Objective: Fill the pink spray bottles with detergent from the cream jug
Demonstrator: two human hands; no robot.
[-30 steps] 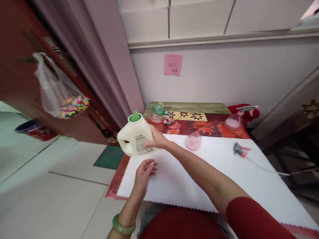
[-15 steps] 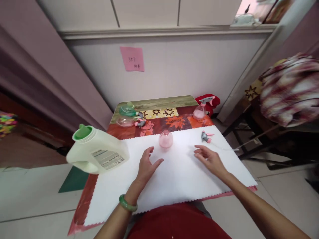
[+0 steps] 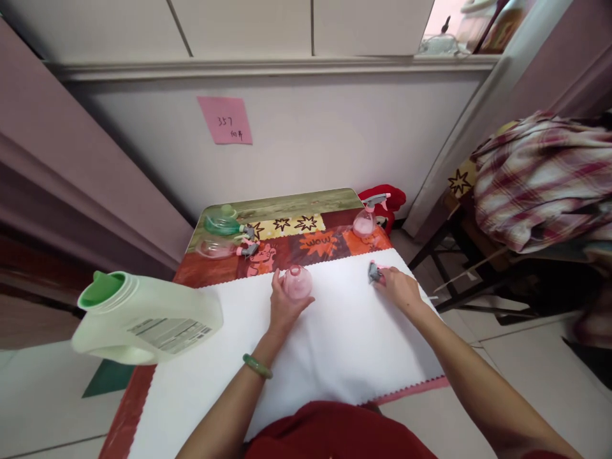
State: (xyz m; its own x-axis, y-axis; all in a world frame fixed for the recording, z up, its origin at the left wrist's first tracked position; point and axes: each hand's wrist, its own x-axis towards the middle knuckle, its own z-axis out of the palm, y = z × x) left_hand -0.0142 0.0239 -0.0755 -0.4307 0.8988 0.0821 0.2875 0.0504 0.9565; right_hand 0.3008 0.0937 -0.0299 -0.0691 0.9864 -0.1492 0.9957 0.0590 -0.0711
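My left hand (image 3: 285, 307) is wrapped round the near left side of a small clear pink bottle (image 3: 299, 285) standing on the white cloth (image 3: 329, 338). The bottle has no sprayer on its neck, and pinkish liquid shows inside. Over to the right, the fingers of my right hand (image 3: 399, 290) are closed on a grey and pink spray head (image 3: 375, 273). Its thin tube is mostly hidden behind the hand, with a pale end showing beyond the wrist.
A large pale green jug (image 3: 157, 319) with a green spout stands at the left. At the table's back left lie a green spray bottle (image 3: 220, 224) and a clear spray bottle (image 3: 215, 247). Another pink spray bottle (image 3: 364, 223) stands at the back right.
My left hand has closed round the pink bottle, having been open beside it. My right hand has reached forward and taken hold of the spray head. The whole view has shifted slightly.
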